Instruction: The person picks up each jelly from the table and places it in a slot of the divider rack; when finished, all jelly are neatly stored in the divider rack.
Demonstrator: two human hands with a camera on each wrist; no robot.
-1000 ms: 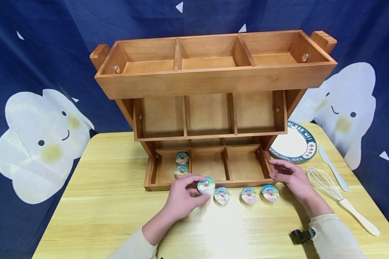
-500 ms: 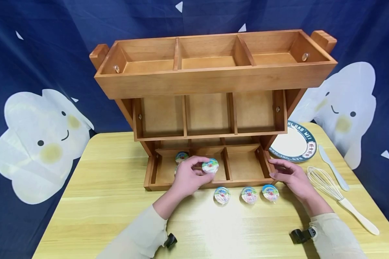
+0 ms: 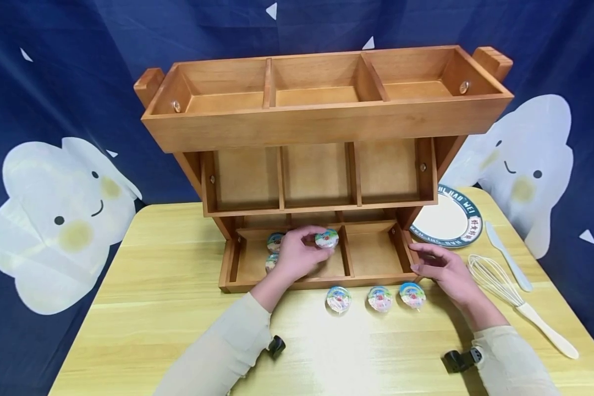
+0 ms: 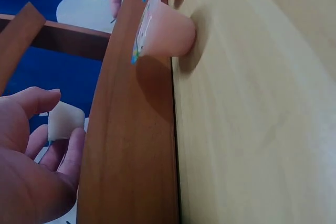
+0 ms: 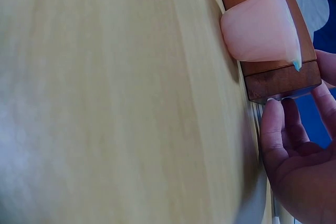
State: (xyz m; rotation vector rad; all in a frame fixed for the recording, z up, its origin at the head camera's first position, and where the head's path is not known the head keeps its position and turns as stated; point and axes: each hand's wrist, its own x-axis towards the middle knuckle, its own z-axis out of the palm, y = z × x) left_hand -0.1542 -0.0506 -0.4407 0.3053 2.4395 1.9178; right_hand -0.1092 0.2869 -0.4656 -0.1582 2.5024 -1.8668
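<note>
My left hand (image 3: 297, 256) pinches a small jelly cup (image 3: 326, 238) with a printed lid over the middle compartment of the bottom tier (image 3: 277, 285). In the left wrist view the cup's pale body (image 4: 65, 120) shows between thumb and fingers. Whether it touches the compartment floor cannot be told. Two jelly cups sit in the left compartment, a back one (image 3: 275, 242) and a front one (image 3: 271, 262) partly behind the hand. At the right end of the wooden rack, my right hand (image 3: 443, 269) rests its fingertips against the side wall.
Three jelly cups stand before the rack: left (image 3: 339, 300), middle (image 3: 379, 298) and right (image 3: 413, 295). A plate (image 3: 445, 220), light knife (image 3: 507, 256) and whisk (image 3: 520, 302) lie to the right. The middle tier (image 3: 322, 209) and top tier (image 3: 326, 124) overhang the bottom one.
My left hand has carried the jelly cup from the table by the rack's front edge, up and away from me, over the middle compartment. My right hand has stayed in place.
</note>
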